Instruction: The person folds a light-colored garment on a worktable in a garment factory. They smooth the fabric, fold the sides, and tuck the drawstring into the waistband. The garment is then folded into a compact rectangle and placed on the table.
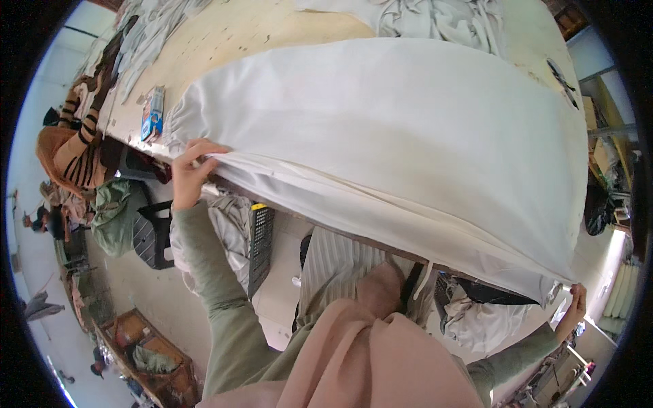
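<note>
A white garment (381, 115), with a gathered, elastic-looking end at the left, lies stretched across the table in front of me. Its near edge is folded in several layers along the table's front edge. My left hand (190, 170) pinches that edge close to the gathered end, thumb below and fingers on top. Far to the right, my right hand (575, 309) is closed on the opposite corner, pulled out past the table's edge; its fingers show only in part. Between both hands the near edge runs fairly straight.
A pale worktable (272, 30) carries a blue-and-white box (153, 114), heaped pale cloth (435, 24) and a dark slim tool (562, 78). Below stand a dark crate (261, 234), a black stool (153, 234) and cloth piles (476, 319). Another person (78, 146) in striped sleeves works at the left.
</note>
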### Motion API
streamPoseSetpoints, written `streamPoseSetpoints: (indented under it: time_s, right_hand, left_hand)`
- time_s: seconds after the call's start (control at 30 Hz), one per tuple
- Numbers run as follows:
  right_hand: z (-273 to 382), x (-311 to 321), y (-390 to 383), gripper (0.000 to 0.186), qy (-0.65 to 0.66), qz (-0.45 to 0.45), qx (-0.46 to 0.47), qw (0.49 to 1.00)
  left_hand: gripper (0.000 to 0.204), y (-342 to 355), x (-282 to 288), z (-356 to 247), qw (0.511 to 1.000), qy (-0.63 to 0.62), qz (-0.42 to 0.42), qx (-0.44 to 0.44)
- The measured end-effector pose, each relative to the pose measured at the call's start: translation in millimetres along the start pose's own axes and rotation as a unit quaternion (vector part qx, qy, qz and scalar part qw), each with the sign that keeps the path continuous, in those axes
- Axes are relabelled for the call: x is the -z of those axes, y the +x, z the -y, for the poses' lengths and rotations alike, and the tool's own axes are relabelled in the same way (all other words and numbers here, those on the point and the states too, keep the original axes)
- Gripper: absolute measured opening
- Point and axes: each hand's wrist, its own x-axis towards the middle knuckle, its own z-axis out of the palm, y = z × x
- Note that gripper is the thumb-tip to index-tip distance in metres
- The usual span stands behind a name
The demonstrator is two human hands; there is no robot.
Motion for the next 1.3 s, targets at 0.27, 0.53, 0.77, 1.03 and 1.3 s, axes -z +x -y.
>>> streamPoseSetpoints:
  time_s: [0.27, 0.53, 0.77, 1.03, 1.3]
  right_hand:
    - [102.1, -43.7, 132.1, 0.028, 0.031, -0.055, 0.15, 0.987]
    - [206.4, -222.0, -9.9, 0.059, -0.147, 0.238, 0.344, 0.896]
    - [102.2, -158.5, 5.8, 0.056, -0.255, 0.079, 0.217, 0.939]
    - [74.8, -113.4, -33.6, 0.029, -0.168, -0.043, 0.11, 0.979]
    - [77.7, -117.1, -59.3, 0.023, 0.007, -0.115, -0.031, 0.993]
  left_hand:
    - [0.022, 128.5, 32.2, -42.8, 0.983, 0.127, -0.107, -0.084]
    - [0.048, 126.3, -83.7, -25.8, 0.901, 0.392, -0.073, -0.171]
    - [0.054, 102.9, -34.2, 47.9, 0.921, 0.378, -0.023, -0.086]
    - [0.055, 70.5, -30.1, 20.7, 0.905, 0.38, -0.098, -0.161]
    - [0.064, 55.9, -14.1, 23.0, 0.954, 0.18, -0.237, -0.045]
